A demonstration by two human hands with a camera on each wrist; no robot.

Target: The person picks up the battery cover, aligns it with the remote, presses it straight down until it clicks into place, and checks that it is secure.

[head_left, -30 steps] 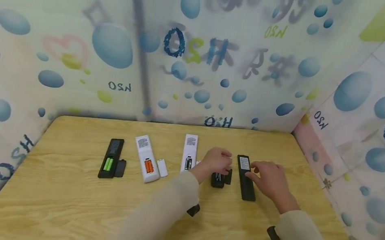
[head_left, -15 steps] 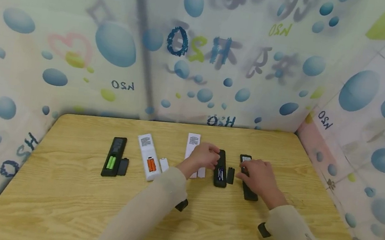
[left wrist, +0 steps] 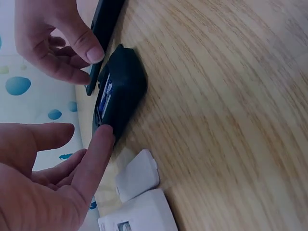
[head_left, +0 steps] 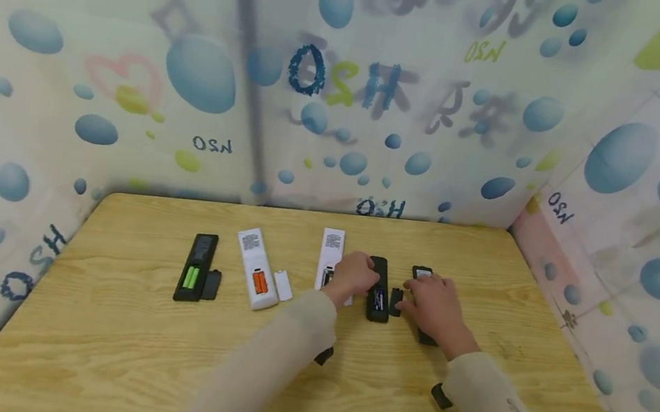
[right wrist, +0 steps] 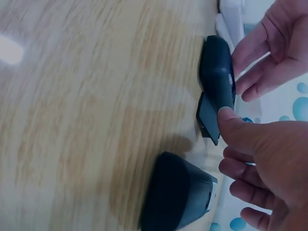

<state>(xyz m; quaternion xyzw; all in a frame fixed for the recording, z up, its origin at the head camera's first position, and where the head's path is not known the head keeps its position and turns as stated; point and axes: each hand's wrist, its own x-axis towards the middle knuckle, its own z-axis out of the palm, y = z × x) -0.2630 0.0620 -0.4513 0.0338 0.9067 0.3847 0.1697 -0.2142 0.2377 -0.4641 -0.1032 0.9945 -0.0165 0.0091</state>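
Observation:
A black remote [head_left: 378, 287] lies back-up on the wooden table, its battery bay uncovered and dark batteries inside. My left hand [head_left: 356, 274] is at its left side; in the left wrist view the index fingertip touches the remote's edge and the thumb stays apart. Right of this remote lies its small black battery cover [head_left: 396, 302]. My right hand [head_left: 434, 309] reaches over another black remote [head_left: 427, 337], partly hiding it. In the right wrist view the right thumb [right wrist: 231, 120] is at the edge of the battery cover [right wrist: 207, 118]; whether it touches is unclear.
Further left lie a black remote [head_left: 196, 268] with green batteries, a white remote [head_left: 254, 252] with orange ones and another white remote [head_left: 333, 241], each with its bay uncovered. Loose covers, one black [head_left: 211, 285] and one white [head_left: 283, 285], lie beside the first two. A patterned sheet [head_left: 340, 130] hangs behind the table.
My left hand swings left off the black remote, then returns to its left edge. My right hand shifts left from the far-right remote to the black cover. The remotes stay in place.

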